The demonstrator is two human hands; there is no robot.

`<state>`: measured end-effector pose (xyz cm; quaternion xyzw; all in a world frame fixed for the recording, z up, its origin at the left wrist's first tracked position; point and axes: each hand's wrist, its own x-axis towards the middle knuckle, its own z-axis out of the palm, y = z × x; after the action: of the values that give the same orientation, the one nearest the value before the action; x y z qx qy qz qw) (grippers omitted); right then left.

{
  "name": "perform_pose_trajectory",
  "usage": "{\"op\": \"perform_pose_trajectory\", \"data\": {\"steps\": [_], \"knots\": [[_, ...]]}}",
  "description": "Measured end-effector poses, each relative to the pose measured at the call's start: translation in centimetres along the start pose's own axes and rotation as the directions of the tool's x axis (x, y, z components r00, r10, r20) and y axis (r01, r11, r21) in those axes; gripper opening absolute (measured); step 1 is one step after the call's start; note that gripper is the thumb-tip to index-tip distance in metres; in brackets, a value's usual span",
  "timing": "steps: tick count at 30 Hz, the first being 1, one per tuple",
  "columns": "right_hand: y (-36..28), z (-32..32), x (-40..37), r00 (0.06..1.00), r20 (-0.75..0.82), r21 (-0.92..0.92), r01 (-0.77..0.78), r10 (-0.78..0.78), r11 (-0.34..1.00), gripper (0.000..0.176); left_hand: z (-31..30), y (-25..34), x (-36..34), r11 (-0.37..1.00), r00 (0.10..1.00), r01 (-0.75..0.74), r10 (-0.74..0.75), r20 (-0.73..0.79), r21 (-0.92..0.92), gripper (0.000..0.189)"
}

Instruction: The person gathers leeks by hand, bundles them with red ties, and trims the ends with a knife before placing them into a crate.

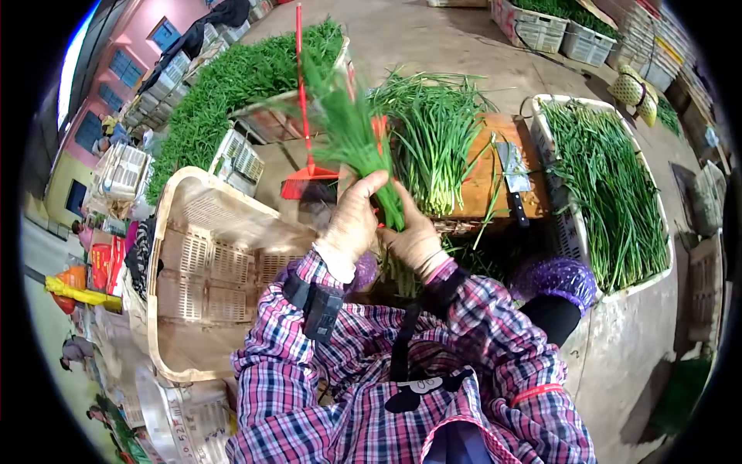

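Note:
A bunch of green chives (348, 124), its leaf tips smeared by motion, points up and away from me between my two hands. My left hand (349, 220) is closed around the bunch from the left. On the other side my right hand (416, 236) wraps the lower stalk end. Just beyond, a loose heap of chives (437, 139) lies partly on a wooden board (491, 178). A broad-bladed knife (513, 168) with a black handle rests on that board, beside a few stray leaves.
On my left stands a tall plastic crate (182, 371), with only its bare inside walls showing. A white crate (668, 263) full of chives stands to the right. Behind are a red broom (301, 116) and a long heap of greens (201, 108). Stacked crates (653, 39) line the far right.

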<state>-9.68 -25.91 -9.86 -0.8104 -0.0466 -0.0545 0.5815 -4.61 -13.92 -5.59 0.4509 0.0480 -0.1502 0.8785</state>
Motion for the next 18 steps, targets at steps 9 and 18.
{"op": "perform_pose_trajectory", "data": {"steps": [9,18], "knots": [[-1.4,-4.6,12.2,0.951,0.203,0.609,-0.309,0.234,0.730,0.026,-2.8,3.3,2.5,0.858,0.990,0.049,-0.110,0.090,0.511,0.069],[4.1,-2.8,21.1,0.886,0.165,0.508,-0.452,0.433,0.733,0.061,-1.7,-1.7,9.9,0.658,0.984,0.079,-0.173,0.049,0.749,0.081]]}}
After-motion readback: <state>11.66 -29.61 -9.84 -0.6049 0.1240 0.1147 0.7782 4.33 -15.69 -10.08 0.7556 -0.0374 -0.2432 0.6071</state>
